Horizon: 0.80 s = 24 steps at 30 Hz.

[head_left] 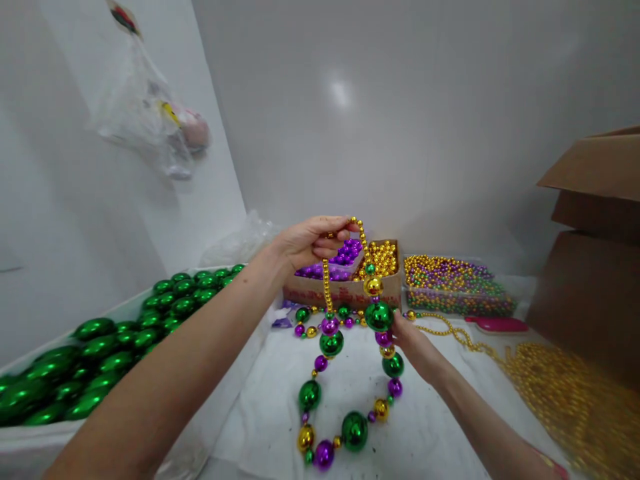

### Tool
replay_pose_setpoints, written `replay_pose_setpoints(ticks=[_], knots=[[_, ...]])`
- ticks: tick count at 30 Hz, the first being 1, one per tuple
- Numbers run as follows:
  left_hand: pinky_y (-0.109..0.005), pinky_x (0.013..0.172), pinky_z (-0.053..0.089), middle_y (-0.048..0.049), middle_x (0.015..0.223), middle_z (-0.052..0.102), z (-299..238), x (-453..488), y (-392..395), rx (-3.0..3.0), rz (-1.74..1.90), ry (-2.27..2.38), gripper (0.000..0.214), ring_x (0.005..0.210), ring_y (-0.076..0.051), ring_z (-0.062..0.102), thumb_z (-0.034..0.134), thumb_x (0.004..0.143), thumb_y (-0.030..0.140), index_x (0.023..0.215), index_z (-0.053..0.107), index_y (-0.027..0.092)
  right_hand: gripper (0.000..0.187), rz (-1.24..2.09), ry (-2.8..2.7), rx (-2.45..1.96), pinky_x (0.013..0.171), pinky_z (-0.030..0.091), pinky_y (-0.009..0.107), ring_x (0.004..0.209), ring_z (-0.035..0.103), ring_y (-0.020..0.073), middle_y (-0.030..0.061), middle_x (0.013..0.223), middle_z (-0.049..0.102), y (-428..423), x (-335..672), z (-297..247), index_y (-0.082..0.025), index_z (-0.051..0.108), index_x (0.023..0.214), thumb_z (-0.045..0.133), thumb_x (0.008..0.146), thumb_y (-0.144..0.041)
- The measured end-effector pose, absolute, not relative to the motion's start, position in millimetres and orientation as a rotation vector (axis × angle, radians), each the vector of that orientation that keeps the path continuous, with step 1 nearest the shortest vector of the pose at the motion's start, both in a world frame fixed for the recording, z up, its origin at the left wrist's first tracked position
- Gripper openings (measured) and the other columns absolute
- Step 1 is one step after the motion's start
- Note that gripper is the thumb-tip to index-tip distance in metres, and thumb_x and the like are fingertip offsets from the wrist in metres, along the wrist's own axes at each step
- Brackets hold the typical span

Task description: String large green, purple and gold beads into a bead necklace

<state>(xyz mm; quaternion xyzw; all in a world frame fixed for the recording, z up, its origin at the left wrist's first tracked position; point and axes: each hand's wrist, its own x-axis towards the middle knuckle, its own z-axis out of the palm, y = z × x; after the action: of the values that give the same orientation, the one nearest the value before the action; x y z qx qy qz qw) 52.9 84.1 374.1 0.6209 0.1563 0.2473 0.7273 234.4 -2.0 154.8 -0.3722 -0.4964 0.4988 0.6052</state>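
My left hand (310,241) is raised and pinches the top of a bead necklace (345,373), at its thin gold strand. The necklace hangs in a loop of big green, purple and gold balls down to the white cloth (440,427). My right hand (413,343) holds the loop's right side, fingers closed around the beads just under a large green ball (379,315).
A white bin of large green balls (100,360) fills the left. Behind stand a cardboard tray of purple and gold beads (350,283) and a clear box of mixed small beads (455,283). A gold bead pile (575,393) and cardboard boxes (595,247) are right. A plastic bag (145,113) hangs on the wall.
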Motion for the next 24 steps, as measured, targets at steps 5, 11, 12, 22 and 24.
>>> replay_pose_setpoints(ticks=[5,11,12,22,24], knots=[[-0.009,0.028,0.027,-0.0019,0.059,0.051,365,46,103,1.200,0.673,0.410,0.014,0.034,-0.001,0.034,0.050,0.087,0.011,0.082,0.062,0.006,0.059,1.511,-1.166,-0.672,0.079,0.043,0.033,0.082,0.061,0.0205,0.0104,0.090,0.067,-15,221,143,-0.015,0.063,0.103,0.034,0.088,-0.064],[-0.011,0.028,0.026,-0.0019,0.055,0.051,336,29,141,1.018,0.793,0.549,0.015,0.033,-0.002,0.032,0.046,0.088,0.010,0.081,0.059,0.009,0.043,1.794,-1.103,-0.532,0.067,0.046,0.030,0.072,0.064,0.0175,0.0110,0.105,0.063,-37,229,137,-0.018,0.056,0.114,0.049,0.087,-0.050],[-0.011,0.028,0.026,-0.0021,0.055,0.052,332,27,146,1.003,0.810,0.558,0.016,0.033,-0.002,0.033,0.046,0.088,0.011,0.081,0.059,0.010,0.042,1.797,-1.116,-0.547,0.065,0.047,0.030,0.073,0.065,0.0182,0.0111,0.106,0.064,-39,233,135,-0.019,0.054,0.116,0.055,0.085,-0.046],[-0.012,0.030,0.023,-0.0014,0.053,0.051,310,14,188,0.964,0.913,0.622,0.018,0.034,-0.002,0.030,0.043,0.090,0.011,0.080,0.057,0.010,0.032,1.766,-1.047,-0.667,0.055,0.045,0.026,0.059,0.060,0.0133,0.0079,0.095,0.066,-37,271,106,-0.020,0.053,0.111,0.059,0.083,-0.034],[-0.012,0.031,0.022,-0.0005,0.053,0.051,303,13,193,0.953,0.909,0.650,0.021,0.036,-0.002,0.030,0.040,0.092,0.013,0.079,0.057,0.011,0.032,1.746,-1.023,-0.676,0.055,0.045,0.026,0.058,0.059,0.0121,0.0086,0.098,0.066,-35,276,102,-0.020,0.053,0.112,0.058,0.083,-0.035]])
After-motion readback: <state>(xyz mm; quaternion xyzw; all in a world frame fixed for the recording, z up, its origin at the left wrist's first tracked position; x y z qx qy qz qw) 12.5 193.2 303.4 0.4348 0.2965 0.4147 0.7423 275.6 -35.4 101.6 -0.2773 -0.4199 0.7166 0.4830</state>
